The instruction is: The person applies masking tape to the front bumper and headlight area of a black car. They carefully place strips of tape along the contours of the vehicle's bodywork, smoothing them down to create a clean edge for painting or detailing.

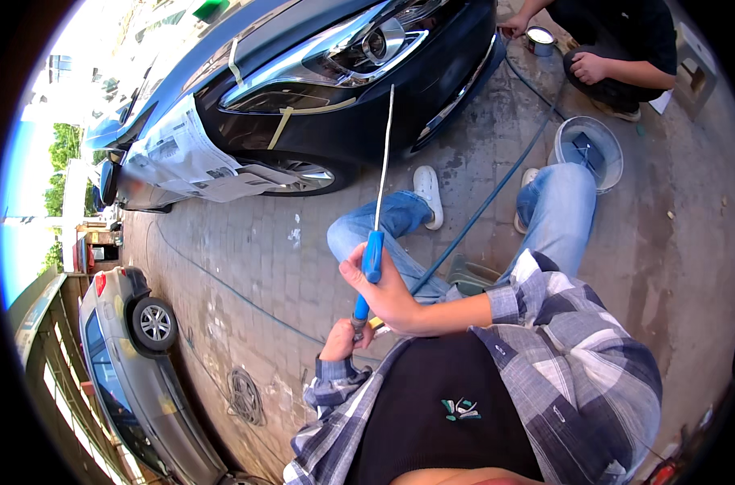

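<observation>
My right hand (387,297) is closed around a blue-handled tool (373,257) with a long, thin pale rod pointing up towards the car's front bumper (373,121). Lower down, my left hand (341,339) grips the metal fitting (358,326) at the tool's blue lower end. A short yellow part shows beside that hand; what it joins is hidden. The dark car has a headlight (376,45), strips of masking tape (281,128) and newspaper (179,151) over its side by the front wheel (307,176). Whether the rod's tip touches the bumper, I cannot tell.
A blue hose (495,197) crosses the paving between my legs. A bucket (616,148) stands by my right knee. Beyond it, a person (622,54) crouches near an open can (540,42) and a plastic stool (695,73). A coiled hose (245,397) and a grey car (137,376) are at left.
</observation>
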Demonstrator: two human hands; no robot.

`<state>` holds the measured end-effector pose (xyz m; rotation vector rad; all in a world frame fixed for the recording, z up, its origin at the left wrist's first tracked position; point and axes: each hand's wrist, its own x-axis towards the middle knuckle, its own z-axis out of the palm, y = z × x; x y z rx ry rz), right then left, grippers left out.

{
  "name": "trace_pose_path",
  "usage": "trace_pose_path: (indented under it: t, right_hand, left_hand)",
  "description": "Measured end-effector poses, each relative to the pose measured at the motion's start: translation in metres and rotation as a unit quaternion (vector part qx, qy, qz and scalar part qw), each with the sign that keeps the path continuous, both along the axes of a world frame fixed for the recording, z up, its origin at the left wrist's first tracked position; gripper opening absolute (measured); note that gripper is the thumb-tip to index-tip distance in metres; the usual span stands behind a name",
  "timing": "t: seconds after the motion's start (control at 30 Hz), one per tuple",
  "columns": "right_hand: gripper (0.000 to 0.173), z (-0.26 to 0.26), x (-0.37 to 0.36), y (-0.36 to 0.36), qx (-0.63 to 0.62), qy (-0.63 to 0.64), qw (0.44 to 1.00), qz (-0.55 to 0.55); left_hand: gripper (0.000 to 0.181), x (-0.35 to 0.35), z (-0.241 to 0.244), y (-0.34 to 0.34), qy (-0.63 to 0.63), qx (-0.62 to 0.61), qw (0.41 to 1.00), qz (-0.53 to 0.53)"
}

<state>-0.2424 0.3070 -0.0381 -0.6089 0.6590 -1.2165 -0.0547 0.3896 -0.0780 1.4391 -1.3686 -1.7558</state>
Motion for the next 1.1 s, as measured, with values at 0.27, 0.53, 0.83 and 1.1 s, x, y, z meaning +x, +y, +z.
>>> trace_pose_path:
  t: [0.27,0.53,0.83,1.1]
  right_hand:
    - [0.038,0.026,0.063,-0.017,0.0,0.03,1.0,-0.009]
    - [0.04,0.008,0.079,-0.028,-0.003,0.082,0.995,-0.051]
    - [0.039,0.019,0.067,-0.029,-0.032,0.111,0.993,-0.024]
    - [0.039,0.003,0.076,-0.034,-0.027,0.127,0.986,-0.107]
  left_hand:
    - [0.076,0.017,0.044,0.005,0.004,-0.06,0.982,0.178]
    - [0.072,-0.004,0.052,-0.008,0.04,-0.007,0.978,0.206]
    - [0.073,-0.003,0.043,-0.007,0.036,-0.021,0.978,0.203]
    - [0.07,-0.011,0.048,-0.017,0.035,0.012,0.977,0.212]
